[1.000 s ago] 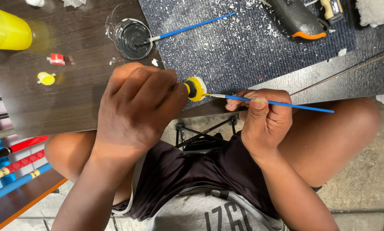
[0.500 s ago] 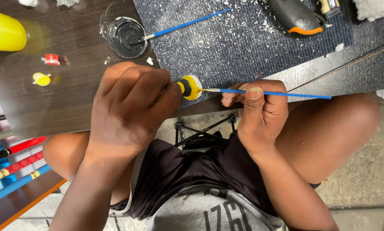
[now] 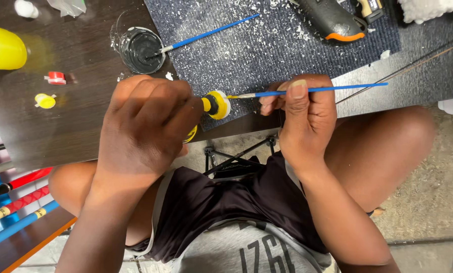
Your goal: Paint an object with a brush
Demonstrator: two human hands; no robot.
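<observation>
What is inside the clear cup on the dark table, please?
The clear cup holds dark, nearly black liquid, and the head of a blue-handled brush rests in it. The bristles are covered by the liquid.

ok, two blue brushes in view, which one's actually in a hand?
The blue brush pinched in the right hand, tip at the small yellow piece the left hand holds. The other brush rests in the cup of dark water, untouched.

The person wears a grey shirt with dark printed marks on the front and dark shorts with a pale side stripe; arms, knees and both hands are bare
</observation>
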